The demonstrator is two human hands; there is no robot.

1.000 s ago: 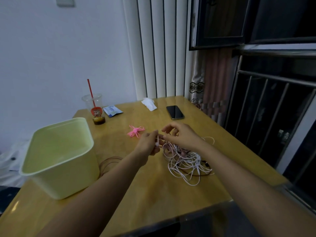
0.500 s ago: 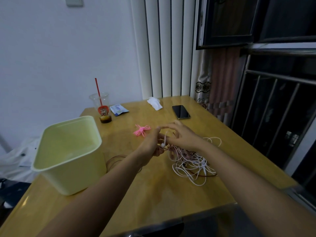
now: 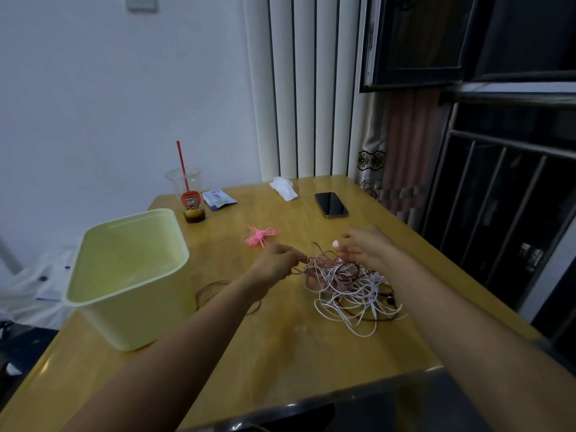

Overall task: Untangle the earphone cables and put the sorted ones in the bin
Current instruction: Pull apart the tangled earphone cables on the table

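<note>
Left grip (image 3: 276, 263) is pinching a few reddish cable strands (image 3: 300, 260) at the near-left edge of the cable tangle (image 3: 343, 283) and holding them taut. Right grip (image 3: 366, 247), blurred, is hovering over the far side of the tangle and appears to be pinching a white earbud (image 3: 335, 243) at its fingertips, raised off the surface (image 3: 311, 353). The tangle, white and reddish-brown cords mixed, is lying in a loose heap mid-surface, partly under the right forearm. A thin brown cable loop (image 3: 215, 285) is lying flat between the left forearm and the bin (image 3: 134, 322). The bin, pale yellow-green, is standing upright at the left, well apart from the tangle. A pink tie (image 3: 260, 236) is lying just beyond the left grip. Phone (image 3: 331, 204), tissue (image 3: 283, 187), packet (image 3: 218, 199) and cup with red straw (image 3: 187, 194) are sitting along the far edge.
</note>
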